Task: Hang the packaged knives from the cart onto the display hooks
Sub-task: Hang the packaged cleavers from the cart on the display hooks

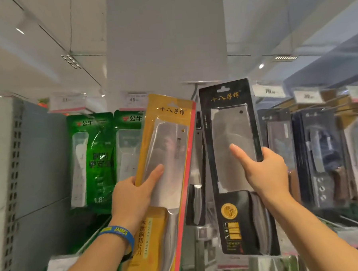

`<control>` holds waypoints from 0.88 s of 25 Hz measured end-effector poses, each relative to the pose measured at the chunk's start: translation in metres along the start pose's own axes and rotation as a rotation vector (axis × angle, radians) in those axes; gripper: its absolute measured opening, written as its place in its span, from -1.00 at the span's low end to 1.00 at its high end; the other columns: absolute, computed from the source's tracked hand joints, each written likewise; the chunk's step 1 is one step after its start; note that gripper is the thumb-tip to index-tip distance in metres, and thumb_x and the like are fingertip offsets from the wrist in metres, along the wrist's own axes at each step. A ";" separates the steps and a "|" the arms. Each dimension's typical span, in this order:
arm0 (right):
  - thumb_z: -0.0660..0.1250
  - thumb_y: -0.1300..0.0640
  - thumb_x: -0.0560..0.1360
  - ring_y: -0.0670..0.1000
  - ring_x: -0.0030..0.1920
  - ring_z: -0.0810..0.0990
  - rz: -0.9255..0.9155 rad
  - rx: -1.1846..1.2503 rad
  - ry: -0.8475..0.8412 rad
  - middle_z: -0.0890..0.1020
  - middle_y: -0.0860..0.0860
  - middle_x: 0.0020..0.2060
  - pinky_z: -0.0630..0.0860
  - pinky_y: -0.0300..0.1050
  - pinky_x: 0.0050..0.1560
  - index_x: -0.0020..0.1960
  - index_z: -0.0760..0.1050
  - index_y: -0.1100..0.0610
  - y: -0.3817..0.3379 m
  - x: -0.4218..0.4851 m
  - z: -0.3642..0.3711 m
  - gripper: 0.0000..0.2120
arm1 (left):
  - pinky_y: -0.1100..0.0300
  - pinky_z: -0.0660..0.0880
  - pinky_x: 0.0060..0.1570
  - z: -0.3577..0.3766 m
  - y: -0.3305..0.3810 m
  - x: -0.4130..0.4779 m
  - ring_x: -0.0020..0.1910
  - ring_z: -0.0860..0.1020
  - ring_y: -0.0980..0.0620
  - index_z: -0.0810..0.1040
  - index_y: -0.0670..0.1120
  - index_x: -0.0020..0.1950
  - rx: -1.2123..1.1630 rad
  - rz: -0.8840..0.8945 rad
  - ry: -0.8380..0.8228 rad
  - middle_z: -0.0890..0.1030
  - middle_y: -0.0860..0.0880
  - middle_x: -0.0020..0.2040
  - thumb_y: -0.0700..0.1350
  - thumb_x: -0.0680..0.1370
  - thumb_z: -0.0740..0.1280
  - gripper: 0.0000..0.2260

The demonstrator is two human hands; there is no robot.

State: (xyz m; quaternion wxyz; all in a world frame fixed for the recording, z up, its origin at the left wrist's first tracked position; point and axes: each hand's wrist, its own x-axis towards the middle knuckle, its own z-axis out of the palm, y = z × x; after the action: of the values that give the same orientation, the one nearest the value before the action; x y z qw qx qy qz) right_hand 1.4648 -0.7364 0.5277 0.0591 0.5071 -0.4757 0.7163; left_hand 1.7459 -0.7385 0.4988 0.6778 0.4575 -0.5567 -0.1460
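- In the head view, the left hand (133, 193) was seen gripping a yellow-carded cleaver pack (170, 144). The thumb was laid across the clear blister and the fingers were curled behind the card's left edge.
- The right hand (267, 172) was seen gripping a black-carded cleaver pack (231, 126) in the same way, by its right edge.
- Both packs were held up, tilted, in front of the display. Their hang slots at the top were not threaded onto any hook.
- Green packs (96, 160) on the left and dark knife packs (317, 148) on the right were hung below price tags (133, 99), and hook rods (338, 108) were visible at the far right.
- The cart was not in view, so what remained on it could not be told. These two packs, at least, were judged yet to be hung.
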 end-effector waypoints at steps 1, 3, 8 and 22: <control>0.37 -0.55 0.30 0.11 -0.37 0.47 -0.019 -0.012 0.011 0.53 0.15 -0.38 0.38 0.03 -0.37 -0.28 0.41 0.23 -0.005 0.007 -0.004 -0.23 | -0.14 0.60 -0.23 0.004 0.003 0.002 -0.29 0.65 -0.18 0.57 -0.18 -0.33 -0.010 0.004 -0.002 0.66 -0.14 -0.33 0.57 0.15 0.37 -0.25; 0.38 -0.53 0.31 0.09 -0.40 0.43 -0.044 -0.039 0.031 0.49 0.14 -0.40 0.34 0.01 -0.39 -0.30 0.39 0.21 -0.016 0.016 -0.011 -0.25 | -0.12 0.61 -0.24 0.012 0.005 0.006 -0.32 0.65 -0.15 0.53 -0.09 -0.39 -0.017 0.013 -0.009 0.65 -0.11 -0.36 0.56 0.17 0.37 -0.33; 0.39 -0.51 0.33 -0.01 -0.43 0.34 -0.090 -0.152 0.063 0.37 -0.01 -0.45 0.25 -0.04 -0.42 -0.33 0.24 0.09 -0.034 0.034 -0.026 -0.31 | 0.06 0.38 -0.50 0.029 0.011 0.014 -0.57 0.44 0.04 0.45 -0.06 -0.52 0.028 0.084 -0.016 0.44 -0.01 -0.57 0.59 0.16 0.32 -0.33; 0.39 -0.50 0.32 0.18 -0.33 0.57 -0.132 -0.174 -0.021 0.60 0.17 -0.35 0.47 0.06 -0.33 -0.26 0.46 0.24 -0.022 0.057 -0.031 -0.26 | 0.15 0.35 -0.45 0.058 0.011 0.022 -0.48 0.42 0.04 0.43 -0.03 -0.38 0.036 0.098 -0.050 0.45 0.01 -0.47 0.63 0.13 0.28 -0.31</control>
State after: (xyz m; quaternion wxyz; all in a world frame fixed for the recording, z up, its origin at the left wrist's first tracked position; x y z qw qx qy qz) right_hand 1.4296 -0.7240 0.5848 0.1450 0.5376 -0.5023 0.6615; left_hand 1.6981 -0.7752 0.5190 0.6617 0.4379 -0.5979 -0.1139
